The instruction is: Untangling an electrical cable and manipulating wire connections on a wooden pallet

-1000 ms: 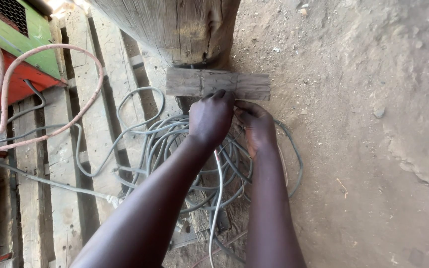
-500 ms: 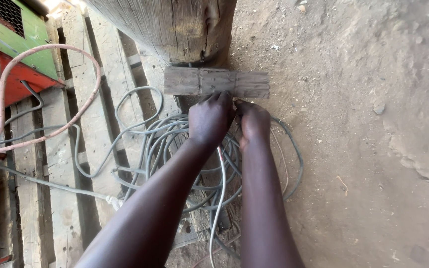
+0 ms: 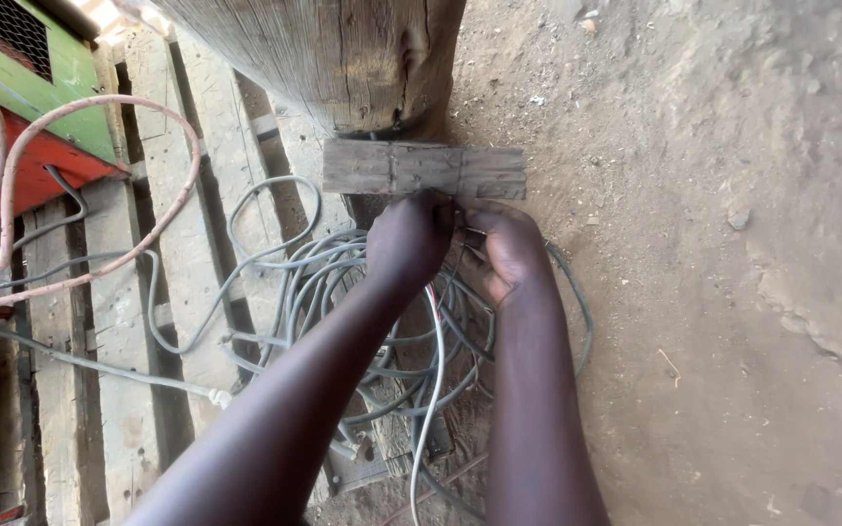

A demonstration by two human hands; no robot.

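Just below wooden board [image 3: 424,169]: left hand [image 3: 407,242] and right hand [image 3: 511,249], fingers curled onto grey cable coil [image 3: 343,292]; exact grip hidden. Post [image 3: 343,58] directly above board, pink hose [image 3: 99,185] far left.

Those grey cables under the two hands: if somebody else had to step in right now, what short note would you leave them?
Left hand: closed over strands at the top of the grey cable coil, fingers curled; the exact grip is hidden.
Right hand: beside it on the same bundle, fingertips tucked under, hold also hidden.
The coil lies loose on the wooden pallet and dirt ground, just below a small wooden board at the foot of a thick wooden post. A pink hose loops at the left by a green and red machine.
Done: cables roughly gathered in loops.
Left: strands still spread out and untied.
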